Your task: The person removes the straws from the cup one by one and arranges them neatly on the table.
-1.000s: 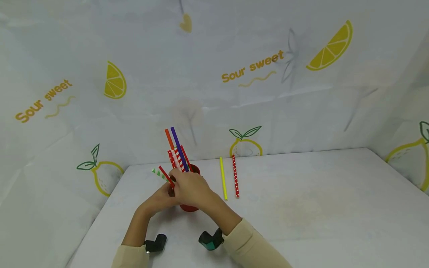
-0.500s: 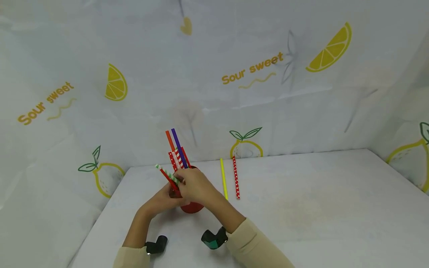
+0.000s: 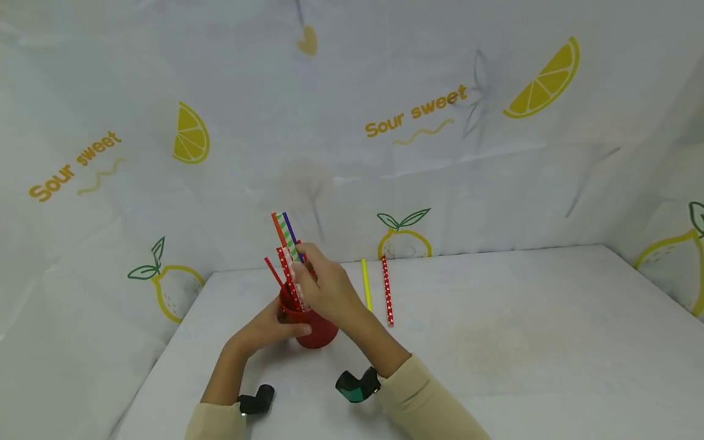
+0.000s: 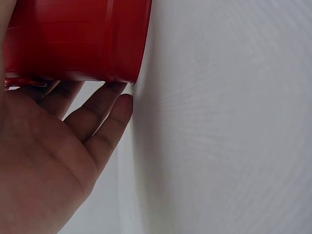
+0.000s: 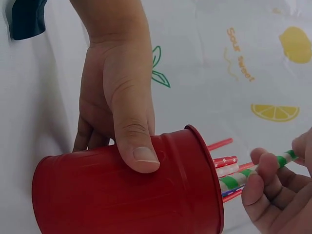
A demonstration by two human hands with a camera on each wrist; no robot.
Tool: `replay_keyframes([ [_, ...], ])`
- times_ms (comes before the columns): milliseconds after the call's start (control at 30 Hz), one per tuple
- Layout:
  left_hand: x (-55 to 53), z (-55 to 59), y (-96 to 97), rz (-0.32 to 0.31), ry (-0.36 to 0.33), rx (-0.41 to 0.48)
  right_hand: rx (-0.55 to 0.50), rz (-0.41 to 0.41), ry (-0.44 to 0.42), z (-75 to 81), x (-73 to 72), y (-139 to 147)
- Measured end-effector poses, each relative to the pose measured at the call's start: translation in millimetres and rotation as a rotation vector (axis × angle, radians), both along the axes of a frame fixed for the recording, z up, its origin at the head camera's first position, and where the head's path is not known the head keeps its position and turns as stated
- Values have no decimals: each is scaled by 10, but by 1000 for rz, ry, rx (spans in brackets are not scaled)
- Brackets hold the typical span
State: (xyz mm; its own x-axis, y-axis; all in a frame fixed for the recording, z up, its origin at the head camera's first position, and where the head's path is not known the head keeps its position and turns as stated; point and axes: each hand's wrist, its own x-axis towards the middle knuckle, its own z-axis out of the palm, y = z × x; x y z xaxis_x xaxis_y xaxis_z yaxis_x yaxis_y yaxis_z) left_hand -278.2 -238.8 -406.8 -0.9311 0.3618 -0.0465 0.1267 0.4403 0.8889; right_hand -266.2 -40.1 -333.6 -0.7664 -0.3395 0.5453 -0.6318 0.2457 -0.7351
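Raised since half a second ago, a green-and-white striped straw (image 3: 288, 238) that slanted left across the fingers now stands among its neighbors, between an orange straw (image 3: 279, 230) and a purple straw (image 3: 291, 228), as seen from the head camera. The right hand (image 3: 332, 290) has climbed with it, thumb and fingers closed narrowly on the straw above the mouth of a red cup (image 3: 316, 333). The left hand (image 3: 269, 330) grips that cup from the side, thumb across its front; a thin red straw (image 3: 274, 272) leans toward the left hand's side. To the right on the white tabletop (image 3: 522, 318) lie a yellow straw (image 3: 365, 284) and a red dotted straw (image 3: 387, 292), side by side and apart. Behind, orange lettering on the white backdrop (image 3: 247, 201) reads "Sour sweet" in two places. From the left wrist, the left hand's fingers reach behind the cup's smooth red wall. From the right wrist, the left thumb presses the cup while the right hand's fingertips (image 5: 253, 189) pinch the striped straw just beyond the rim; "Sour sweet" runs sideways on the backdrop.
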Motion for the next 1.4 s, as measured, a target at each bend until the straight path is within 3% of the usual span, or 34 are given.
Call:
replay_keyframes([
  [200, -12, 8, 3, 4, -4, -7, -60, 13, 61, 15, -20, 23],
  [367, -15, 11, 8, 10, -7, -12, -92, 52, 20, 38, -52, 64],
  [533, -14, 12, 6, 13, -16, 2, -145, 15, -13, 94, -69, 123],
  [800, -21, 0, 5, 24, -19, 8, -234, -37, 5, 165, -137, 295],
  [1067, -35, -23, 0, 3, -13, 28, -267, -52, -81, 200, -209, 488],
  [1400, -17, -17, 6, 15, -32, 37, -235, -143, -181, 195, -322, 743],
])
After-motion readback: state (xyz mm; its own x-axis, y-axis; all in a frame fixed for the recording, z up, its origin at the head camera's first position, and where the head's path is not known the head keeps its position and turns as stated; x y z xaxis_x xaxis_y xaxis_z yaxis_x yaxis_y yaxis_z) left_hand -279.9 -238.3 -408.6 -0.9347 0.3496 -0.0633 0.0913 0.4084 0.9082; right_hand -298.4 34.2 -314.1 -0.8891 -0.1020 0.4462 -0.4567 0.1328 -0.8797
